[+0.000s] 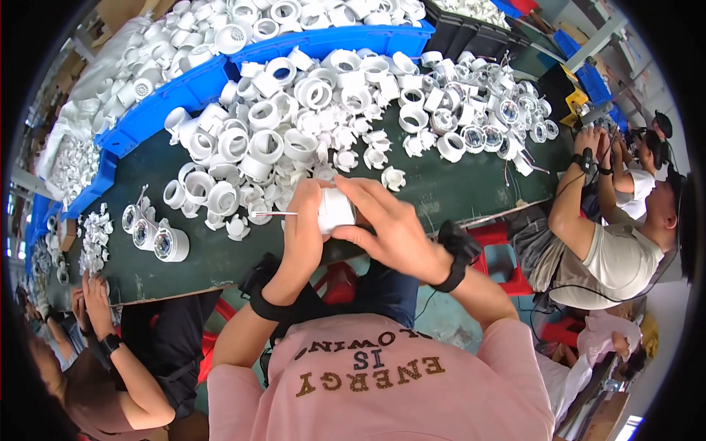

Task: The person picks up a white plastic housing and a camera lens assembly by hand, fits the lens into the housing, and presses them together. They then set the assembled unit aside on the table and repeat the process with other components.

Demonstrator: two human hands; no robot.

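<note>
Between my two hands, over the table's near edge, is a white cylindrical lamp housing (pixel 336 211). My left hand (pixel 305 220) grips it from the left side. Thin white wires (pixel 273 213) stick out leftward past that hand. My right hand (pixel 390 224) closes on the housing from the right, thumb low and fingers over the top. Just beyond my hands lie loose white rings (pixel 265 146) and small white clawed caps (pixel 346 160) in a heap. To the left stand several assembled lamps with clear lenses (pixel 170 244), wires showing on some.
Blue bins (pixel 334 42) full of white parts line the table's far side, with a black crate (pixel 478 33) beside them. A pile of lensed lamps (pixel 482 136) lies at the right. Co-workers sit on both sides, one at the right (pixel 603 220), another at the left (pixel 110 367).
</note>
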